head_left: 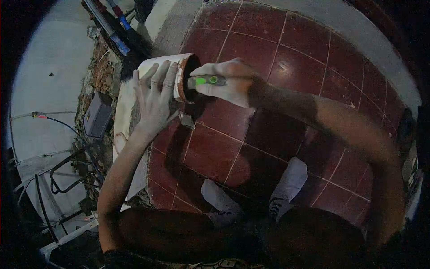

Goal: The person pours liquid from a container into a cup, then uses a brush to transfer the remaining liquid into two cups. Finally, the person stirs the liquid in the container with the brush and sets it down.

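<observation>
A white round bucket (157,62) lies tipped on its side, its brown-stained open rim facing right. My left hand (156,85) is laid over its outer wall, fingers spread and curved around it, holding it. My right hand (233,80) is closed around a tool with a green and grey handle (206,80) that has a hole near its end. The handle points into the bucket's mouth; the tool's working end is hidden inside, so its kind cannot be made out. Below the rim, a small pale angular piece (187,120) rests on the floor.
Red floor tiles (215,152) spread under the bucket and my socked feet (291,179). Along the left runs a rough, broken edge with a grey box (97,115), a bent dark metal frame (62,175) and cables. Blue-marked poles (117,42) lean at the upper left.
</observation>
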The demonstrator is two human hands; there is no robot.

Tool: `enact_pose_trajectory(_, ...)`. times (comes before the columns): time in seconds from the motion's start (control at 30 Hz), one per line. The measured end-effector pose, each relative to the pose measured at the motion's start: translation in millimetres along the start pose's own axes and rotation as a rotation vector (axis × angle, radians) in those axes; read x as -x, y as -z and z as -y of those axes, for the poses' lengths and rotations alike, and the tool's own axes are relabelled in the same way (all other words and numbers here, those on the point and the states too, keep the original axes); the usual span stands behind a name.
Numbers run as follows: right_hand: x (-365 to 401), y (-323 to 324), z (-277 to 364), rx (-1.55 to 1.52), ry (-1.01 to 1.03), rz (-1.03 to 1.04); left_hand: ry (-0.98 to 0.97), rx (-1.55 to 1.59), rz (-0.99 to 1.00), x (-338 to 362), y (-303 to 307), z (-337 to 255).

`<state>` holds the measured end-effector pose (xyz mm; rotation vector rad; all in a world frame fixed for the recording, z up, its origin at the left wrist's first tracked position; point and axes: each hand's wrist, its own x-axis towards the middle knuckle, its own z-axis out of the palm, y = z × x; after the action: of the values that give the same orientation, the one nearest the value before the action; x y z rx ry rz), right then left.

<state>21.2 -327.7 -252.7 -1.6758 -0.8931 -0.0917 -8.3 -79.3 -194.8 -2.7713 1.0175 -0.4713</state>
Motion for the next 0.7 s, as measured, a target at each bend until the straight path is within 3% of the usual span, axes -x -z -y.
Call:
enact_pose_trajectory(0.07, -4, -4, 8, -0.034, -0.046, 0.026, -0.031, 0.037, -0.026, 0, 4, -2)
enact_pose_trajectory(0.13, -6, -4, 9, 0.166, -0.197, -0.004, -0.037, 0.032, -0.043, -1, 4, -3)
enact_pose_trajectory(0.37, -1, 26, 9, 0.224, -0.258, 0.057, -0.017, -0.088, 0.014, 5, -10, 7)
enact_pose_trajectory(0.43, 9, 30, -5, 0.289, -0.019, 0.004, 0.011, -0.073, 0.038, 6, -12, 7)
enact_pose_trajectory(0.57, 20, 34, -27, 0.400, 0.062, -0.053, 0.104, 0.056, 0.012, 8, -23, 21)
enact_pose_trajectory(0.63, 18, 44, -19, 0.538, 0.204, -0.055, 0.116, 0.060, 0.012, 9, -25, 30)
enact_pose_trajectory(0.67, 19, 49, -14, 0.539, 0.205, -0.056, 0.130, 0.108, -0.021, 10, -24, 32)
enact_pose_trajectory(0.7, 21, 53, -10, 0.306, 0.030, -0.110, 0.143, 0.155, -0.055, 10, -24, 33)
